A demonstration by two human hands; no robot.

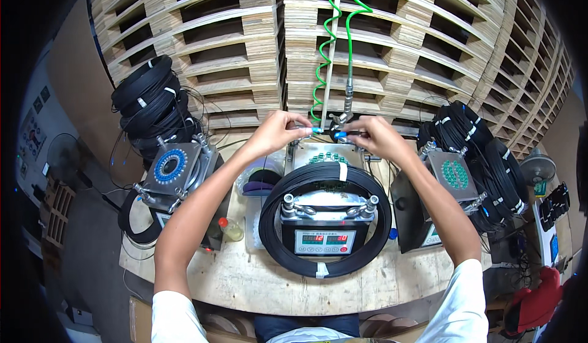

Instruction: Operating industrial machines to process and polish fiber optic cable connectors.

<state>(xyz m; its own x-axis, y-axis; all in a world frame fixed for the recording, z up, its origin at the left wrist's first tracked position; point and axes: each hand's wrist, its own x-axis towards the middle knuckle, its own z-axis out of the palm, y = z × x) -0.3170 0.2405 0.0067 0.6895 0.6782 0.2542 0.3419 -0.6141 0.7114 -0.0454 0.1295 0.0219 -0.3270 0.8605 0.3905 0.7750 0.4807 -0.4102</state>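
My left hand [282, 133] pinches a small teal-green piece [316, 130] between thumb and fingertips. Facing it, my right hand [376, 138] has its fingers closed on a small blue piece [341, 135]. Both hands are raised over the far edge of the middle machine [324, 242], which has a lit display and buttons. Green fittings sit in a ring on its metal plate [300, 154]. Leaning around this machine is a large black cable coil [383, 220], bound with white ties. What exactly the small pieces are is too small to make out.
A machine with a blue-ringed plate [170, 166] stands left, one with a green-dotted plate [455, 174] right. Black cable coils [144, 89] pile beside both. Wooden pallets [245, 37] wall the back. A green spiral hose [350, 37] hangs centrally. A red-capped bottle [231, 230] stands left of centre.
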